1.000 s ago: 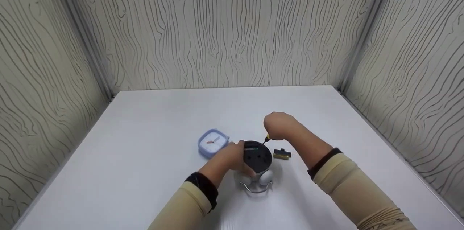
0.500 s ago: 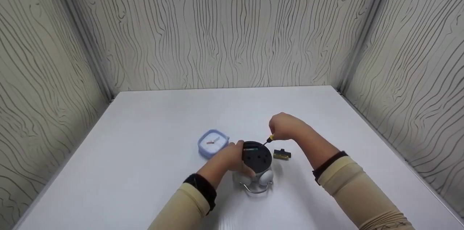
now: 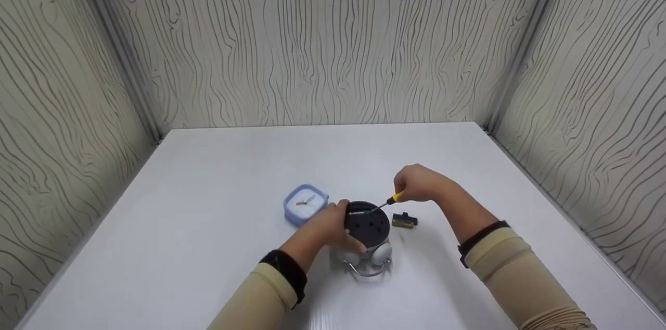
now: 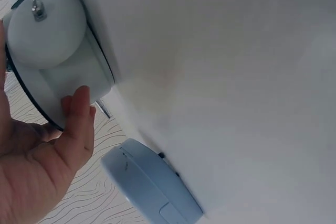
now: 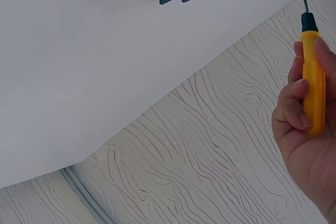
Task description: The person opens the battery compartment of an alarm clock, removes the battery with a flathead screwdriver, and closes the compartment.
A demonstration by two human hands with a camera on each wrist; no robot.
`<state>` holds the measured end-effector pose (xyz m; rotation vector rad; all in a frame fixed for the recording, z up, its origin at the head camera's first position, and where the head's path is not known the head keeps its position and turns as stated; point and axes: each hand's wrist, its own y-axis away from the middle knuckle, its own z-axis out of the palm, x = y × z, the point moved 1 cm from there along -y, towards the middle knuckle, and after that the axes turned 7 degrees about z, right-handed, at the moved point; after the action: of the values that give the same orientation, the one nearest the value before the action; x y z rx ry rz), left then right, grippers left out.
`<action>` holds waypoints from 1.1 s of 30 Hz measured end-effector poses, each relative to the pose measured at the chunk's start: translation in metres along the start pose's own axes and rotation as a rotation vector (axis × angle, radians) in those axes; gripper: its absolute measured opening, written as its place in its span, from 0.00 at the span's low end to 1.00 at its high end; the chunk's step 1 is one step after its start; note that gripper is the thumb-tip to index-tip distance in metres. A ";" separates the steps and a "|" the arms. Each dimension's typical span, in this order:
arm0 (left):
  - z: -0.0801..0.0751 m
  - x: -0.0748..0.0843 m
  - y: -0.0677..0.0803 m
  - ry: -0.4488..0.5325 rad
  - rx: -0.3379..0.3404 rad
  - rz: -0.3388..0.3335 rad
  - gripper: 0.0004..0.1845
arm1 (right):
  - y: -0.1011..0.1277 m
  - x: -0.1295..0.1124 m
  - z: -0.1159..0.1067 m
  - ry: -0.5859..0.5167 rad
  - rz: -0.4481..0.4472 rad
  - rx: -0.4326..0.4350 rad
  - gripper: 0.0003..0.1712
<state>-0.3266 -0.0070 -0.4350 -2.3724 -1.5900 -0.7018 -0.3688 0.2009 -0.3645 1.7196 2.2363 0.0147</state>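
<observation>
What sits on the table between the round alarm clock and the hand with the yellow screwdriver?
Only the screwdriver's thin dark shaft bridges that gap, running from the right hand to the alarm clock's black back. The head view shows this.

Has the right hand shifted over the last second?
Yes. The right hand moved right and slightly toward the person, judged against the black cover, which stayed put.

You have a white table (image 3: 208, 205) before you; on it lie a twin-bell alarm clock (image 3: 368, 239) face down; a blue square clock (image 3: 306, 204); a black cover with a battery (image 3: 404, 220).
</observation>
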 end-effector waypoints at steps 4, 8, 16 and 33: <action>0.000 0.000 0.001 -0.006 0.008 0.015 0.63 | -0.001 0.013 0.006 -0.071 -0.013 -0.003 0.04; 0.001 -0.001 0.001 -0.007 0.022 0.036 0.63 | -0.003 0.027 0.015 -0.148 -0.015 -0.007 0.04; 0.001 -0.002 0.001 -0.016 0.018 0.026 0.64 | -0.008 0.048 0.031 -0.297 -0.012 -0.046 0.03; -0.001 0.003 0.002 -0.048 0.015 0.019 0.61 | -0.013 0.061 0.048 -0.360 -0.016 -0.104 0.04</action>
<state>-0.3239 -0.0064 -0.4325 -2.4077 -1.5835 -0.6322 -0.3831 0.2464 -0.4273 1.5128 1.9496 -0.1663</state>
